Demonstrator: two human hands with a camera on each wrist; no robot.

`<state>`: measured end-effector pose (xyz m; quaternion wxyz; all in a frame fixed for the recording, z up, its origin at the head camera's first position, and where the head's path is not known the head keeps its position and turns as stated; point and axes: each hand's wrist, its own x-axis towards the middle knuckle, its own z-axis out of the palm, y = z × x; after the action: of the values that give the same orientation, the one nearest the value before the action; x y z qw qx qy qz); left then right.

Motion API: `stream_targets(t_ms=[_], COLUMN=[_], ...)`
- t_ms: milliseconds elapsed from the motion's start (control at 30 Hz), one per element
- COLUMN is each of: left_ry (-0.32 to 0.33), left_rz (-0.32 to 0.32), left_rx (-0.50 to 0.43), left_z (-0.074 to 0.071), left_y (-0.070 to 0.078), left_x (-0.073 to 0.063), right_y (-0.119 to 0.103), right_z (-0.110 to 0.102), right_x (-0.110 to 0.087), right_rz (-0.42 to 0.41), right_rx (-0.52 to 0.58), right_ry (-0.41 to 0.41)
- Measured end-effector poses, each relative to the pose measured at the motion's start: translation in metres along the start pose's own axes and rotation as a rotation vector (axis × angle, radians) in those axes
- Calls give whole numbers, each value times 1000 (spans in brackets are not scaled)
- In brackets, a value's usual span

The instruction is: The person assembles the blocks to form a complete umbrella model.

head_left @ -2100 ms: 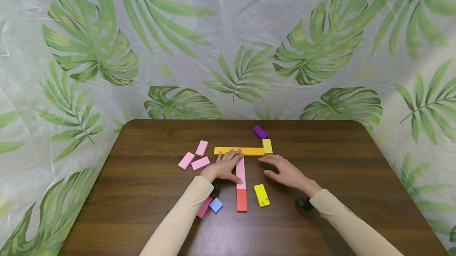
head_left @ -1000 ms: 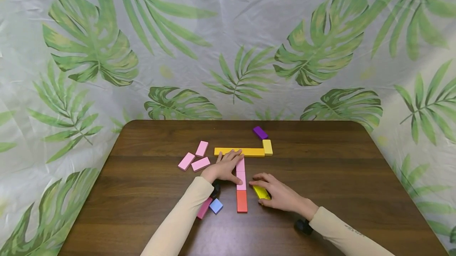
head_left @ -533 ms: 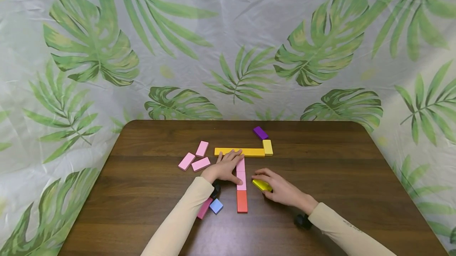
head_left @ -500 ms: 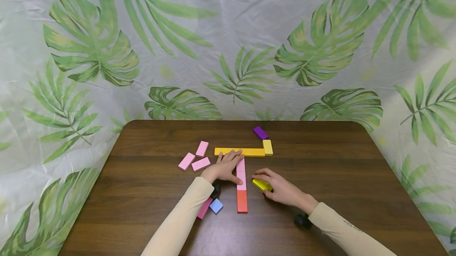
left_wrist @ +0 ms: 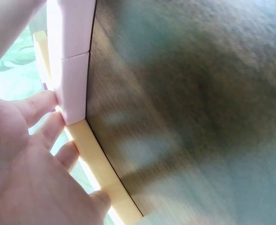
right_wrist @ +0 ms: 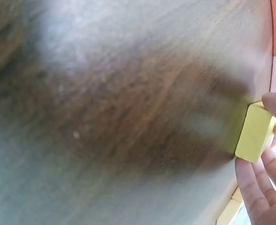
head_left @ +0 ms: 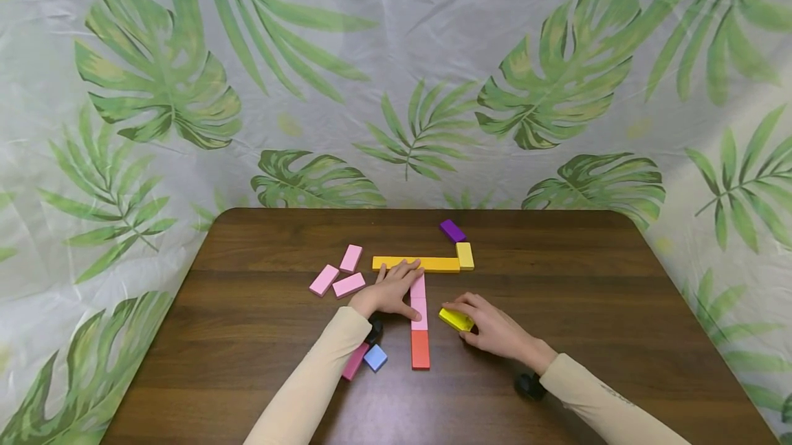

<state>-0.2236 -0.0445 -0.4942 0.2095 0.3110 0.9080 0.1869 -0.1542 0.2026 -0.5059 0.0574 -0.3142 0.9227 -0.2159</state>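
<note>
A: What differs from 2.1 s ago?

B: The left hand [head_left: 390,294] is where it was, its fingers [left_wrist: 49,129] spread, gripping nothing, touching the 2 pink blocks [head_left: 419,312] and reaching the orange strip [head_left: 442,265]. The right hand [head_left: 495,329] has come nearer the person; its fingers, parted by the width of the yellow block [head_left: 454,319], now pinch it. That block has turned aslant and shifted slightly away from the person.

A: How does it look?

B: Bright yellow, rectangular, just right of the 2 pink blocks and apart from them. I can't tell whether it is raised off the tabletop [head_left: 247,362].

A: And the edges and room?

B: Leftmost, 3 loose pink blocks [head_left: 324,280] lie near the left hand. The red block [head_left: 420,349] adjoins the pink pair's near end; the orange strip crosses its far end. A band of wood separates pair and yellow block. The pale-yellow block [head_left: 465,256] touches the strip's right end. Wood stretches from the right hand to the tabletop's right edge, well apart.
</note>
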Motion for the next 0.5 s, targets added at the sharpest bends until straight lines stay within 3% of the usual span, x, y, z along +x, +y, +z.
stream_targets(t_ms=[500], left_ry=[0], left_rz=[13], left_rx=[-18], left_z=[-1], left_y=[-1], left_x=[-2], right_y=[10], right_z=[-4], right_x=[7], right_rz=[28], right_rx=[26], right_ry=[30])
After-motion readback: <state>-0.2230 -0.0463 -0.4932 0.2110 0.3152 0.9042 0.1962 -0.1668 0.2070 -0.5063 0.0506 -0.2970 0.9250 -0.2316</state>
